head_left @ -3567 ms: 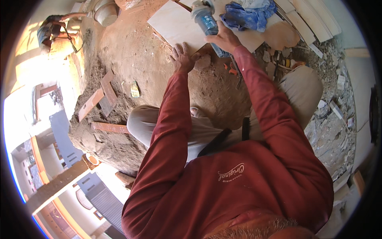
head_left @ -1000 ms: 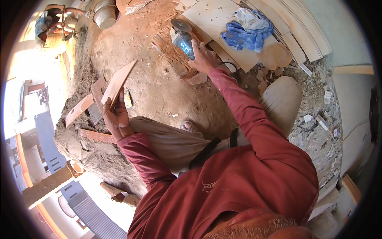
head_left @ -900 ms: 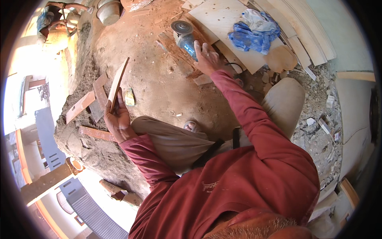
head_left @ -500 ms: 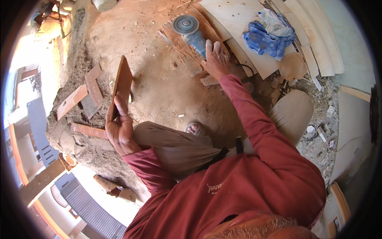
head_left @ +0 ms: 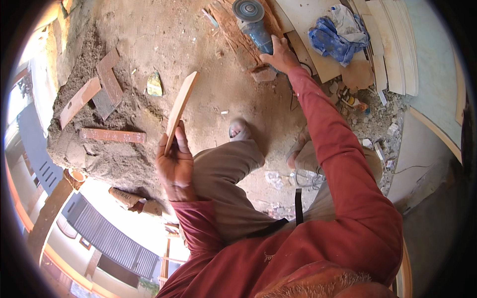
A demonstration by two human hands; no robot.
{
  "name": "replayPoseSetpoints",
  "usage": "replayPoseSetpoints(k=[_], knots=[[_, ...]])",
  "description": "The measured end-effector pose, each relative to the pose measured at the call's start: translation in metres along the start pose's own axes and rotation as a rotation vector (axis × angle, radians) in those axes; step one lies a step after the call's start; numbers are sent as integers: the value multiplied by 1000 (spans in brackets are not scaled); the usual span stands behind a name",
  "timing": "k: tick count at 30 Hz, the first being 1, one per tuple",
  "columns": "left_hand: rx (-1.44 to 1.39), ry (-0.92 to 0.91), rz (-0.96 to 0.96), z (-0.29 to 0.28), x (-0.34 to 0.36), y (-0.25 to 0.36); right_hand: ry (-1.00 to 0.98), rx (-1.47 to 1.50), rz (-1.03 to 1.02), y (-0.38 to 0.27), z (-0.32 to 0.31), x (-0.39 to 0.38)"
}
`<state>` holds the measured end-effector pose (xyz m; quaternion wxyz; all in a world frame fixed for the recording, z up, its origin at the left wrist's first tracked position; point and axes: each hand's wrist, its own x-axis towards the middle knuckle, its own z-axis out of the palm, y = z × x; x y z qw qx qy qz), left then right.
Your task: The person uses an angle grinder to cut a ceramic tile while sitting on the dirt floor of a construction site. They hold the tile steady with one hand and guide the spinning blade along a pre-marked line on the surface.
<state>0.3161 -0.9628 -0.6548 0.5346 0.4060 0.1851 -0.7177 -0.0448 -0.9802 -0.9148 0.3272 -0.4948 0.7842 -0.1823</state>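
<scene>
My left hand (head_left: pixel 175 166) is closed around the lower end of a narrow tile strip (head_left: pixel 183 102), which points up and away with its pale edge showing. At the far end of my outstretched right arm, my right hand (head_left: pixel 282 57) grips the rear of a blue angle grinder (head_left: pixel 258 36). Its round disc (head_left: pixel 248 10) faces up. The grinder lies over a rough, reddish wooden plank (head_left: pixel 233 37) on the ground.
Several cut tile strips (head_left: pixel 113 135) lie on a sand heap at left. A blue and white cloth (head_left: pixel 334 40) rests on pale boards (head_left: pixel 310 54) at right. Rubble (head_left: pixel 365 116) lines the right-hand wall. A broken tile piece (head_left: pixel 263 74) lies near the grinder.
The tile strip has turned from its brown face to its pale edge, and my left hand sits farther right. My right hand now wraps the grinder's rear end. My legs are straighter, and the view has shifted.
</scene>
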Motion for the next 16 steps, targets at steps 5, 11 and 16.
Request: replayPoseSetpoints(k=[5, 11, 16], knots=[[59, 89, -36, -19, -30, -3, 110, -45, 118, -2, -22, -27], [-19, 58, 30, -58, -61, -27, -117, -114, 316, 12, -100, -187], [-160, 127, 79, -99, -89, -25, -273, -129, 523, 63, -190, -414]])
